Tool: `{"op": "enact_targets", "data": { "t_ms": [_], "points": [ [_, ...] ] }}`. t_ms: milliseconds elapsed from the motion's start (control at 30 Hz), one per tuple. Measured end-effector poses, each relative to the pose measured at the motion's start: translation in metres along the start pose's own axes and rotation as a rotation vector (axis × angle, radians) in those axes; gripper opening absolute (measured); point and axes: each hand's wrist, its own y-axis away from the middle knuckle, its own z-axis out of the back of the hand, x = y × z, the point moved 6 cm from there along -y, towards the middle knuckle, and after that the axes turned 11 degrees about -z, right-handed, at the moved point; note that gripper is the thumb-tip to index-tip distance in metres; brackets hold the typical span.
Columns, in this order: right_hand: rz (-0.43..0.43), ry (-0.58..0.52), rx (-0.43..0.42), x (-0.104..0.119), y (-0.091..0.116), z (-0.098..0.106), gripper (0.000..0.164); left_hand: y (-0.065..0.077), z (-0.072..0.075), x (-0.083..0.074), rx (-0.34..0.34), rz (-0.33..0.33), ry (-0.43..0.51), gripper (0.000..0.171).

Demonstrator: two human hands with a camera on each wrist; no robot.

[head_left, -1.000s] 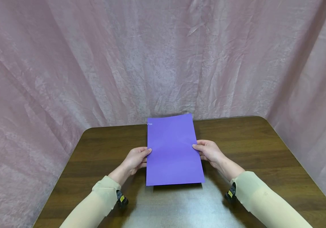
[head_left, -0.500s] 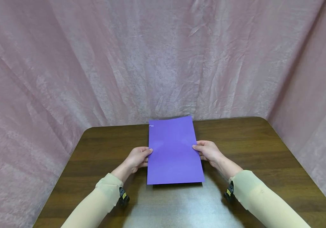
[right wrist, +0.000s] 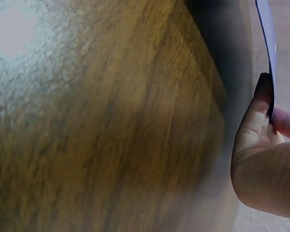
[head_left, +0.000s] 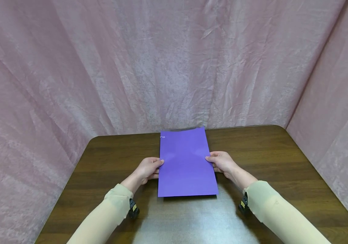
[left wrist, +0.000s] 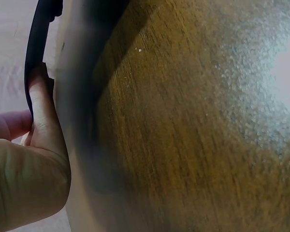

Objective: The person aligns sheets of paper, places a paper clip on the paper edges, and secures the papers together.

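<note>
A sheet of purple paper [head_left: 186,169] is held above the table between both hands, its far edge bowed slightly. Near its far left corner a small white paper clip [head_left: 162,137] is fastened. My left hand [head_left: 146,169] pinches the left edge, thumb on top and fingers beneath. On the opposite edge my right hand [head_left: 223,163] grips the same way. From the left wrist view the paper [left wrist: 36,48] appears edge-on as a dark strip between thumb and fingers. The right wrist view likewise has the paper [right wrist: 267,43] edge-on in the fingers.
A brown wood-grain table [head_left: 116,149] with rounded far corners lies under the hands, a bright glare on its near part. Behind it and at both sides hangs a pink velvety curtain [head_left: 174,67]. Each wrist wears a black strapped device [head_left: 133,208].
The paper's far edge has dropped lower in the head view, and its left edge has shifted slightly right with the left hand. Both hands keep their hold.
</note>
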Motion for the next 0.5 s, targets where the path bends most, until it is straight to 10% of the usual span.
{"op": "enact_targets", "data": {
  "t_ms": [500],
  "points": [
    [-0.046,0.026,0.006,-0.0048,-0.0067,0.0006,0.026,-0.0040,-0.0007,0.0071,0.000,0.041,-0.003,0.024]
  ]
}}
